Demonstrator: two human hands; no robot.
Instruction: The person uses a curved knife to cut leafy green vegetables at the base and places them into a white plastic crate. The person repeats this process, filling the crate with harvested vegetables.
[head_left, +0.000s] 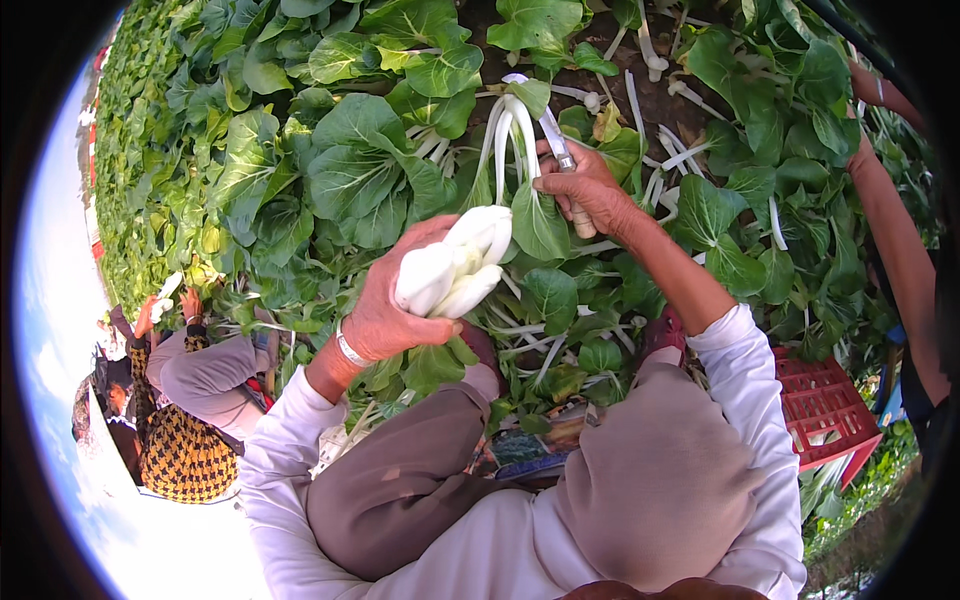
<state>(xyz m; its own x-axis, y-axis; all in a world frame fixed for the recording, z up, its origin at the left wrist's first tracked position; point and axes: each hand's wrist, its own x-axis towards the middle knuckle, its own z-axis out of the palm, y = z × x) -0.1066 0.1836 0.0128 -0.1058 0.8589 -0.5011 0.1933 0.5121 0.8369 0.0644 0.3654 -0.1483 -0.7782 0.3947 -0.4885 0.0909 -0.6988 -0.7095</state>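
Observation:
My left hand (409, 296) grips a head of bok choy by its thick white stalks (455, 262), the pale base turned up towards me. Some of its leaves (435, 365) show below my palm. A knife (553, 133) is in my right hand (589, 187), its blade pointing up and away and its light handle showing under my fingers. Several long white stalks with leaves (517, 124) droop beside the blade, their bend close to it. Whether my right fingers also pinch these stalks, I cannot tell. Cut leaves and stalks (551, 341) lie between my feet.
Rows of leafy plants (352, 157) stand ahead and to the left. Trimmed stalks lie on the soil (652, 105) at upper right. A red plastic crate (821, 405) is by my right side. One person (187, 450) crouches at left; another person's arm (892, 240) reaches in at right.

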